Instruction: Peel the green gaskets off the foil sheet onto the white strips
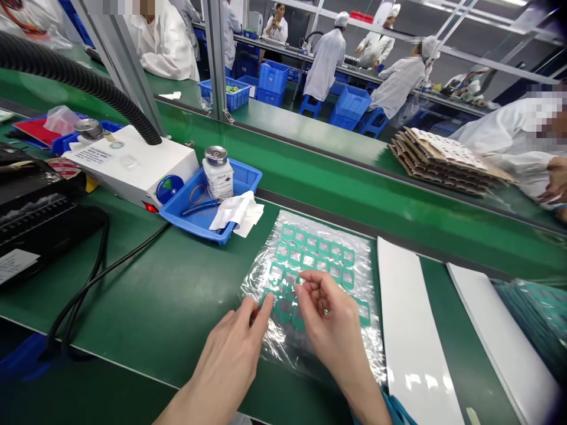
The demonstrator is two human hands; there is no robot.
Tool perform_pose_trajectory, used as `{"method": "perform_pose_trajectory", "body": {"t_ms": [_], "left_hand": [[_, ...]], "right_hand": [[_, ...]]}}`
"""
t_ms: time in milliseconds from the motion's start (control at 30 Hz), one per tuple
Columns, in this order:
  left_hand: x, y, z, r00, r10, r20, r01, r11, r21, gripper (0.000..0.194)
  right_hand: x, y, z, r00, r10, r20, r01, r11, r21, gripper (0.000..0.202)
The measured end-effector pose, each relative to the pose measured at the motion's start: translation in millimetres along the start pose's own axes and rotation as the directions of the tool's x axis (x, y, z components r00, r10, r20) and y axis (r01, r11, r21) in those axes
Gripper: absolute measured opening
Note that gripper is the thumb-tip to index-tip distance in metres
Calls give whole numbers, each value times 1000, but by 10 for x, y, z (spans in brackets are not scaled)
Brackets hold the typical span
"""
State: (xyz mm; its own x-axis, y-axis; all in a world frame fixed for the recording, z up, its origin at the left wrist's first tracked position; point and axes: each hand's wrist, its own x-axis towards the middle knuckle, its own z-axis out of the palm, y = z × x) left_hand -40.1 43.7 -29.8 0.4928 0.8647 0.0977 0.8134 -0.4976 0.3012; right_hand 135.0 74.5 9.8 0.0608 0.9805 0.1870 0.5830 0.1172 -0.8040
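A clear plastic sheet or bag (362, 239) lies on the green work surface, with rows of small green frame-shaped pieces (348, 257) on or inside it. My left hand (233, 354) rests at the sheet's left edge, fingers stretched out and the index fingertip on the plastic near a green piece. Over the middle rows is my right hand (336, 321), thumb and index finger pinched together. Whatever sits between those fingertips, if anything, is too small to make out. The right hand and wrist hide part of the lower rows.
Right of the sheet lie a white strip (410, 319) and another white strip (491, 330), then bagged green pieces (543, 313). A blue tray (190, 221) holds a pump bottle (218, 174). Behind it stands a white box (133, 162) with a black hose (88, 79). Co-workers sit beyond the belt.
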Motion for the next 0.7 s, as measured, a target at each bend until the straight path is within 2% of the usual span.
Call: {"method": "perform_pose_trajectory", "body": {"t_ms": [133, 267, 367, 567, 700], "left_hand": [[51, 23, -51, 999, 45, 28, -48, 992, 121, 72], [17, 30, -100, 993, 114, 22, -116, 984, 137, 70], [22, 41, -119, 993, 113, 28, -117, 979, 170, 63], [119, 102, -120, 998, 56, 4, -55, 963, 264, 44], [-17, 102, -132, 995, 93, -28, -87, 982, 167, 45]], "right_hand": [[-36, -77, -124, 1000, 8, -9, -8, 998, 57, 8], [-148, -94, -283, 1000, 11, -16, -10, 997, 78, 11], [-233, -84, -416, 999, 19, -50, -14, 995, 103, 11], [-171, -76, -714, 978, 66, -195, -10, 961, 277, 15], [-84, -160, -956, 935, 137, -329, 20, 902, 432, 17]]}}
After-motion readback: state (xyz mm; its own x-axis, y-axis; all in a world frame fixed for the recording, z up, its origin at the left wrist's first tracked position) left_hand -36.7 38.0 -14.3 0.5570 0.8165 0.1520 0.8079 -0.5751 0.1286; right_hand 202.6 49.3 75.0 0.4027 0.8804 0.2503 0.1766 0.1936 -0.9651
